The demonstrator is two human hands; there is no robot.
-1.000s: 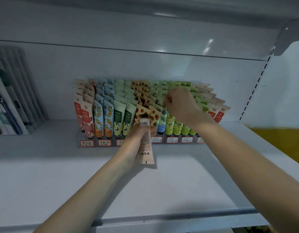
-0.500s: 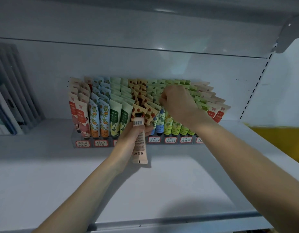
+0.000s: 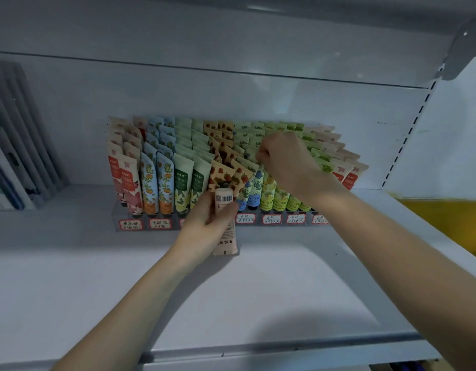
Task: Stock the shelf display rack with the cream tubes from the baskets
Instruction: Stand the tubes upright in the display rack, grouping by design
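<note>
A clear display rack on the white shelf holds several rows of upright cream tubes in red, blue, green, orange and lime prints. My left hand grips a peach cream tube, its black cap pointing up at the rack's orange row. My right hand is curled over the tops of the tubes in the middle rows; what its fingertips hold is hidden.
The white shelf stretches toward me to a metal front edge. Grey and blue flat packs lean at the far left. A yellow surface shows at the right, beyond the shelf's slotted upright.
My left hand has lifted the peach tube slightly toward the rack. My right hand stays on the tube tops, shifted only a little.
</note>
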